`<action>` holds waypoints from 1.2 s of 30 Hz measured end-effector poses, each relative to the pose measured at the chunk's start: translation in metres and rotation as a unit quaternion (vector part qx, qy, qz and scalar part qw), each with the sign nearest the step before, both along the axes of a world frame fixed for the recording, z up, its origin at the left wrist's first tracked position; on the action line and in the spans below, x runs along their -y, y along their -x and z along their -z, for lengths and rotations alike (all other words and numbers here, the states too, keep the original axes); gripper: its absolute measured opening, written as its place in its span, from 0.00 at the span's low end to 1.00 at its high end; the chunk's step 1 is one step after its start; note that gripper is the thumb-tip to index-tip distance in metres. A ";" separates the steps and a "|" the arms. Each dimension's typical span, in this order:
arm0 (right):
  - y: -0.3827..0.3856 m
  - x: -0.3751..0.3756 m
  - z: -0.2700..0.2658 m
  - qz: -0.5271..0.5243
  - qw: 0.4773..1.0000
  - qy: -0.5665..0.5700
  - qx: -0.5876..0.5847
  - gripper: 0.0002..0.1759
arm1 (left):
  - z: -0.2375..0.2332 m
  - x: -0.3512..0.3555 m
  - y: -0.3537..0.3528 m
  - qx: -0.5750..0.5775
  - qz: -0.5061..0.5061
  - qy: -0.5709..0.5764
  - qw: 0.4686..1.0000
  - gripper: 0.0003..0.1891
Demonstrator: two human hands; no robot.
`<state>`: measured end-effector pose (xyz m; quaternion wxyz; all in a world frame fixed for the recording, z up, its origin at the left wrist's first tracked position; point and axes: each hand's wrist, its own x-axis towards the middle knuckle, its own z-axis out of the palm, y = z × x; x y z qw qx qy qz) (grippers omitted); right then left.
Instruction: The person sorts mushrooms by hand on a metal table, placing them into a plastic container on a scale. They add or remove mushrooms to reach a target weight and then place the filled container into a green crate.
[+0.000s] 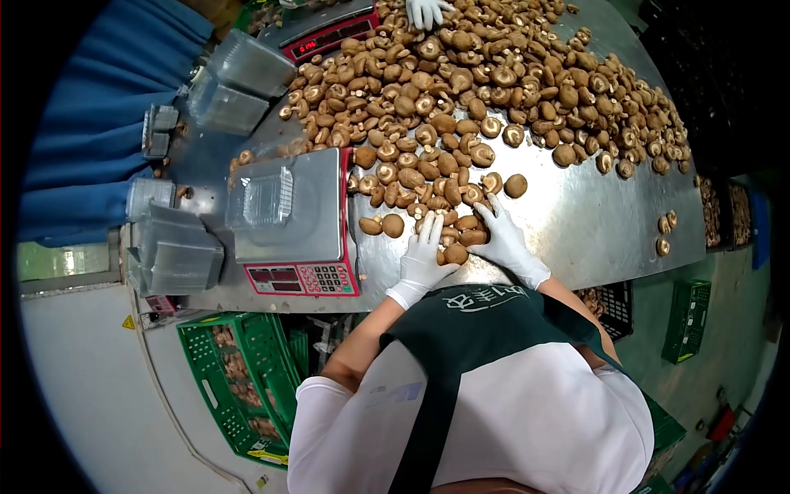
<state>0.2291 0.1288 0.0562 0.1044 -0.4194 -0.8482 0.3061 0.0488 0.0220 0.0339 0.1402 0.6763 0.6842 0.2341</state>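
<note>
My left hand (423,257), in a white glove, rests on the steel table against a small cluster of brown mushrooms (455,253). Its fingers stretch forward and the thumb reaches toward the cluster. On the other side of these mushrooms is my right hand (505,241), also gloved, with fingers apart and touching the mushrooms at their edge. Neither hand has closed around one. To the left, a clear plastic tray (268,196) sits on the plate of a red-framed scale (349,239). Just beyond my hands, loose mushrooms (444,165) lead up to a large pile.
Stacks of clear plastic trays (174,251) stand left of the scale. Across the table, another person's gloved hand (425,12) touches the pile near a second scale (333,37). Green crates (239,387) holding mushrooms stand below the table's front edge. A blue curtain (90,140) hangs at left.
</note>
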 end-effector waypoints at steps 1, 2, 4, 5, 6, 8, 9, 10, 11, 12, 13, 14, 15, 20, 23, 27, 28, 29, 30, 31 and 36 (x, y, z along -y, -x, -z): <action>0.002 0.000 -0.008 0.008 1.000 0.022 0.007 0.49 | -0.004 -0.002 -0.002 0.001 -0.001 0.002 1.000 0.60; 0.003 0.001 -0.011 0.015 0.999 0.044 0.014 0.48 | -0.008 -0.003 -0.005 0.006 -0.020 0.045 0.999 0.61; 0.001 0.003 -0.006 0.005 0.999 0.031 -0.011 0.48 | -0.024 -0.010 -0.008 0.008 -0.037 0.127 0.991 0.60; 0.000 0.001 -0.004 -0.005 0.999 0.012 -0.039 0.48 | -0.019 -0.012 -0.007 0.002 -0.025 0.112 0.993 0.60; 0.000 0.002 0.003 0.002 0.999 0.010 -0.040 0.48 | -0.023 -0.014 -0.007 0.031 -0.015 0.132 0.991 0.59; 0.003 0.003 -0.008 0.020 0.996 0.082 -0.043 0.47 | -0.028 -0.014 -0.010 0.043 -0.002 0.117 0.992 0.56; 0.001 0.005 -0.005 0.017 0.994 0.087 -0.068 0.47 | -0.027 -0.012 -0.012 0.024 0.002 0.078 0.997 0.54; -0.001 0.004 0.005 0.010 0.992 0.083 -0.097 0.47 | -0.029 -0.014 -0.013 0.043 -0.002 0.120 0.992 0.51; -0.001 0.005 -0.001 0.009 0.994 0.065 -0.081 0.45 | -0.031 -0.015 -0.013 0.017 -0.004 0.112 0.994 0.48; -0.003 0.003 -0.001 0.004 0.995 0.048 -0.084 0.44 | -0.029 -0.018 -0.012 0.051 -0.013 0.134 0.990 0.48; -0.007 0.006 0.002 0.001 0.996 0.044 -0.082 0.42 | -0.027 -0.018 -0.012 0.089 -0.021 0.170 0.981 0.47; -0.009 0.009 0.002 0.001 0.995 0.054 -0.088 0.41 | -0.028 -0.018 -0.012 0.093 -0.028 0.192 0.977 0.49; -0.010 0.009 0.003 0.001 0.994 0.062 -0.093 0.40 | -0.032 -0.021 -0.013 0.098 -0.036 0.212 0.972 0.52; -0.008 0.008 0.000 -0.003 0.998 0.035 -0.049 0.48 | -0.025 -0.022 -0.014 0.060 -0.019 0.171 0.983 0.57; -0.002 0.003 -0.012 -0.013 0.998 0.051 0.018 0.50 | -0.034 -0.031 -0.016 0.056 -0.025 0.233 0.971 0.56; -0.001 -0.002 -0.011 -0.039 0.997 0.042 0.046 0.48 | -0.033 -0.029 -0.015 0.088 -0.034 0.206 0.974 0.50; -0.002 -0.001 -0.012 -0.035 0.997 0.052 0.034 0.46 | -0.032 -0.028 -0.016 0.100 -0.039 0.183 0.977 0.48; -0.004 0.000 -0.013 -0.037 0.998 0.054 0.014 0.45 | -0.030 -0.027 -0.016 0.111 -0.038 0.167 0.979 0.47; -0.006 0.001 -0.015 -0.041 0.997 0.056 0.018 0.44 | -0.027 -0.025 -0.017 0.110 -0.036 0.158 0.981 0.46; -0.008 0.003 -0.015 -0.044 0.997 0.058 0.022 0.44 | -0.025 -0.023 -0.017 0.110 -0.032 0.148 0.982 0.45; -0.021 0.021 -0.003 0.004 0.993 0.092 -0.072 0.40 | -0.025 -0.014 -0.018 0.141 0.000 0.123 0.982 0.41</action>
